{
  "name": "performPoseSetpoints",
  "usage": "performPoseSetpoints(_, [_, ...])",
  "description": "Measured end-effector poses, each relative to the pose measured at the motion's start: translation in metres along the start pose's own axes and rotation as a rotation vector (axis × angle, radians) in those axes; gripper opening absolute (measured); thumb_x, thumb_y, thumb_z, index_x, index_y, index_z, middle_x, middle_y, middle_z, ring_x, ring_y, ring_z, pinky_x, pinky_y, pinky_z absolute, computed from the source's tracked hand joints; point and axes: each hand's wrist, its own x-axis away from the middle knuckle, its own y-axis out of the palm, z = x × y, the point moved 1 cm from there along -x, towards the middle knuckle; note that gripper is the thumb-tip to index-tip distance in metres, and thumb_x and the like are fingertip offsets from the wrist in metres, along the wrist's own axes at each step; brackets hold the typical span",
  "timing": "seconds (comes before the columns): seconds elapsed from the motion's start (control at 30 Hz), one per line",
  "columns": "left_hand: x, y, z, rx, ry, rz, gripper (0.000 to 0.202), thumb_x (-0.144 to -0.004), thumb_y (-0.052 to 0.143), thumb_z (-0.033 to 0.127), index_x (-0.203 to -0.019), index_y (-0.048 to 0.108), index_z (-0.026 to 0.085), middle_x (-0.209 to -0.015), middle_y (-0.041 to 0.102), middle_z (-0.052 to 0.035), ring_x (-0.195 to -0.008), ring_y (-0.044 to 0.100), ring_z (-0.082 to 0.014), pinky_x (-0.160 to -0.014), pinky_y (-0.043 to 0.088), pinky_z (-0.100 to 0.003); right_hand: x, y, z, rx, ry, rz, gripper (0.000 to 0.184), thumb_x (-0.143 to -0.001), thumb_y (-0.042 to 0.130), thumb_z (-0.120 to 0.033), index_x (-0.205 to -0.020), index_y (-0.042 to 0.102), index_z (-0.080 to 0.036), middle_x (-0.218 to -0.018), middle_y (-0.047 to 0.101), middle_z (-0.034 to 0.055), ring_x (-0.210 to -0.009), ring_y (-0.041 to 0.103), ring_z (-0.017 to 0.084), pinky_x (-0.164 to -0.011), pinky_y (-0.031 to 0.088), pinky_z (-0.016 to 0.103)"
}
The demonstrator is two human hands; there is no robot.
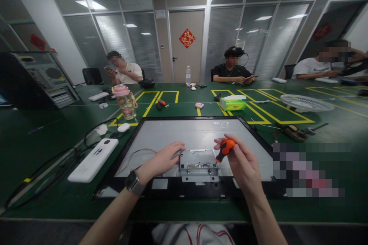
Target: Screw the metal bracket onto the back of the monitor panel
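Head view: no writing can be read; a small white label (221, 123) on the monitor's back and the gold characters on a red diamond sign (187, 38) at upper centre are too small. One monitor (184, 134) lies face down at lower centre on the green table (57, 122), grey-backed, black-framed, with one silver metal plate (198, 164) near its lower edge. The right hand (244, 164) grips one orange-and-black screwdriver (225, 148), tip at the plate's right side. The left hand (161, 159) rests unclenched on the plate's left edge. Beyond stand one green tissue box (232, 104), one pink-lidded bottle (125, 102) and three seated people.
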Motion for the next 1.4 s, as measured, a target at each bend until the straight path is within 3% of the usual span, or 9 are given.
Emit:
performPoseSetpoints(0.17, [0.0,0.0,0.0,-0.007,-0.009,0.0,0.035,-0.088,0.049,0.008,-0.119,0.061,0.02,-0.144,0.056,-0.0086,-0.135,0.049,-0.0201,-0.119,0.033,-0.037,0.001,-0.004,0.003,0.027,-0.015,0.036,0.023,-0.093,0.064,-0.035,-0.111,0.075,-0.027,-0.097,0.078,0.0069,-0.083,0.073,0.023,-0.078,0.057,0.039])
performPoseSetpoints(0.37, [-0.001,0.0,0.002,-0.002,-0.011,-0.006,0.039,-0.086,0.048,0.005,-0.119,0.061,0.02,-0.144,0.056,-0.0087,-0.136,0.048,-0.0196,-0.12,0.032,-0.036,-0.002,-0.006,0.003,0.133,-0.135,0.035,0.019,-0.084,0.074,-0.023,-0.102,0.075,-0.029,-0.093,0.067,0.0031,-0.083,0.064,0.019,-0.071,0.052,0.031])
performPoseSetpoints(0.57, [0.0,-0.001,0.002,0.003,-0.009,-0.008,0.038,-0.086,0.048,0.006,-0.12,0.06,0.019,-0.144,0.055,-0.0096,-0.136,0.049,-0.0202,-0.119,0.032,-0.038,-0.004,-0.006,0.002,0.173,-0.164,0.065,0.018,-0.079,0.078,-0.025,-0.097,0.075,-0.028,-0.088,0.061,0.0028,-0.08,0.06,0.019,-0.068,0.05,0.032])
performPoseSetpoints(0.73, [0.0,0.0,0.001,0.0,-0.016,-0.014,0.037,-0.087,0.049,0.007,-0.12,0.06,0.019,-0.145,0.055,-0.01,-0.137,0.048,-0.0213,-0.12,0.032,-0.039,0.0,-0.01,0.004,0.181,-0.118,0.111,0.019,-0.09,0.066,-0.037,-0.101,0.076,-0.026,-0.101,0.07,0.0077,-0.093,0.064,0.024,-0.085,0.05,0.04])
performPoseSetpoints(0.87, [0.001,0.0,0.0,0.005,-0.006,0.0,0.037,-0.087,0.049,0.007,-0.119,0.061,0.02,-0.144,0.056,-0.009,-0.136,0.048,-0.0203,-0.119,0.032,-0.038,0.002,-0.012,0.007,0.193,-0.056,0.116,0.022,-0.092,0.065,-0.036,-0.108,0.074,-0.026,-0.107,0.074,0.0084,-0.1,0.067,0.025,-0.094,0.048,0.044])
performPoseSetpoints(0.97, [0.001,0.0,0.0,0.009,0.002,0.009,0.037,-0.087,0.048,0.007,-0.119,0.061,0.021,-0.143,0.056,-0.0091,-0.136,0.049,-0.0206,-0.119,0.032,-0.039,0.003,-0.013,0.009,0.211,-0.053,0.158,0.02,-0.089,0.069,-0.034,-0.107,0.074,-0.026,-0.104,0.074,0.0069,-0.097,0.067,0.023,-0.091,0.05,0.04])
performPoseSetpoints(1.13, [0.001,-0.001,0.001,0.004,-0.012,-0.002,0.037,-0.087,0.048,0.007,-0.12,0.061,0.02,-0.144,0.055,-0.0104,-0.136,0.048,-0.0211,-0.119,0.032,-0.039,-0.001,-0.012,0.009,0.205,-0.069,0.257,0.022,-0.079,0.079,-0.03,-0.099,0.072,-0.026,-0.092,0.066,0.0022,-0.081,0.063,0.016,-0.072,0.052,0.029])
performPoseSetpoints(1.4, [0.0,-0.001,0.003,-0.001,-0.006,0.009,0.037,-0.087,0.048,0.008,-0.119,0.061,0.021,-0.143,0.057,-0.0089,-0.135,0.05,-0.021,-0.118,0.033,-0.039,-0.005,-0.008,0.006,0.179,-0.1,0.35,0.022,-0.075,0.081,-0.031,-0.088,0.064,-0.024,-0.082,0.059,-0.0007,-0.074,0.062,0.015,-0.064,0.051,0.026])
